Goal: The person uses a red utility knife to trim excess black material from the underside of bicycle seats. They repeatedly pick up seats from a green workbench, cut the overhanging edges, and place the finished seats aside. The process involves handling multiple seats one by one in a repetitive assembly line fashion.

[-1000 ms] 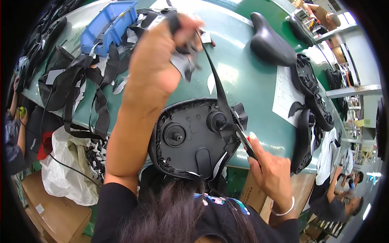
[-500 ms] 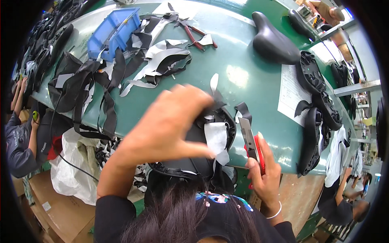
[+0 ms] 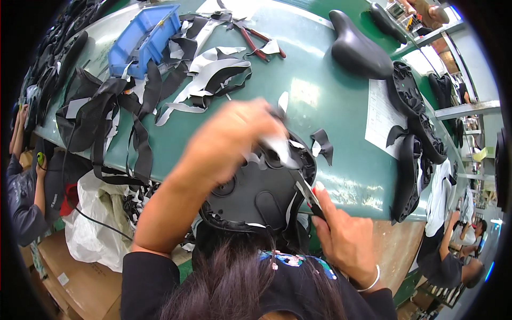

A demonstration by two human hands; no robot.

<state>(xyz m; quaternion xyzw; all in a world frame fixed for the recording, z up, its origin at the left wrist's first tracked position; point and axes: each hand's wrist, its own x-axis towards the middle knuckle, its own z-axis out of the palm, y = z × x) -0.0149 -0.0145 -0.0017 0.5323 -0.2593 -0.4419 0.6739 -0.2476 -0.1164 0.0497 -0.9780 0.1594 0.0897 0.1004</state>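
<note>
An upside-down black bicycle saddle [image 3: 240, 194] rests at the table's near edge, its hollow underside facing up. Over its far end is my left hand [image 3: 242, 128], smeared by motion, its fingers closed on a strip of black-and-white cover material [image 3: 281, 151]. My right hand [image 3: 344, 234] grips a utility knife [image 3: 309, 194] with a red-and-black handle. The blade points up and left and lies close to the saddle's right rim, by the strip's lower end; whether it touches cannot be made out. A small black offcut [image 3: 322, 146] lies just right of the saddle.
The green table [image 3: 341, 181] holds a blue bin [image 3: 144, 45], black and white offcuts [image 3: 213, 80] and red-handled pincers [image 3: 255, 45]. A finished saddle [image 3: 360, 50], a paper sheet [image 3: 380, 117] and upturned saddles [image 3: 408, 178] lie at the right. Other people work at both sides.
My left hand has gone from an open spread to closed on the strip, which now lifts off the saddle's rim. The knife has moved left and down to the saddle's edge.
</note>
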